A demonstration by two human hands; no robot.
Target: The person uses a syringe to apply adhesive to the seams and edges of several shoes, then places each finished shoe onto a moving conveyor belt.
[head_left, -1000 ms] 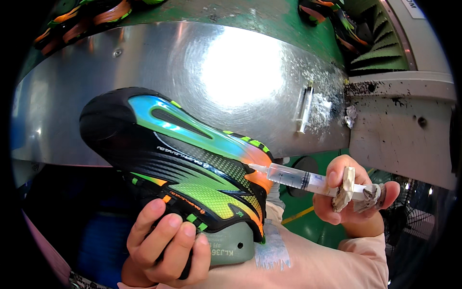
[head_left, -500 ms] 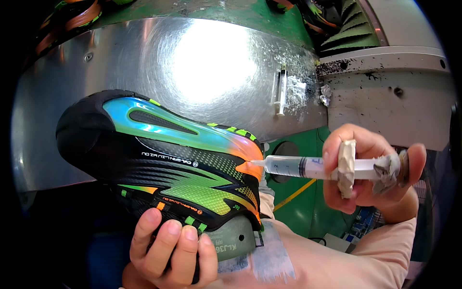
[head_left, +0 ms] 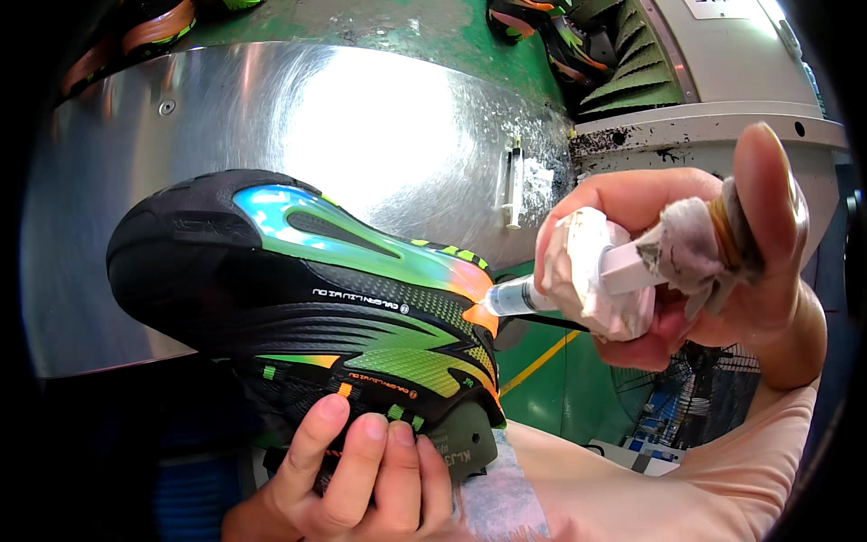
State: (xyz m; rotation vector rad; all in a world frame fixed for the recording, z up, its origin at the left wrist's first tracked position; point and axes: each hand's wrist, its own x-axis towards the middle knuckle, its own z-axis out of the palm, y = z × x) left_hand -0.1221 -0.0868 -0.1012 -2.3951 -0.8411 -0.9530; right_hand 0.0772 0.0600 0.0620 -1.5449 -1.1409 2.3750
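Observation:
A black shoe [head_left: 271, 280] with green, orange and shiny blue parts lies on its side in my grasp, toe left and heel right. A dark green shoe last [head_left: 465, 443] fills it. The fingers of my left hand [head_left: 370, 479] curl against its upper near the lace loops; the thumb is hidden. My right hand [head_left: 772, 280] grips a clear syringe [head_left: 515, 296], its thumb behind the plunger end. Thick pale wrapping [head_left: 578, 271] surrounds the barrel's finger rest, and grey cloth [head_left: 686, 239] covers the plunger end. The syringe tip meets the orange heel edge.
Behind the shoe stretches a shiny metal worktop [head_left: 226, 126]. Another syringe [head_left: 514, 190] lies on it beside white residue. More shoes [head_left: 569, 45] sit on the green surface at the back, next to green flaps [head_left: 632, 72] of a machine opening. A fan [head_left: 641, 388] stands below right.
The shoe and my left hand have shifted slightly right. My right hand has tilted the syringe, its plunger end swinging up and nearer the camera, the tip still at the heel.

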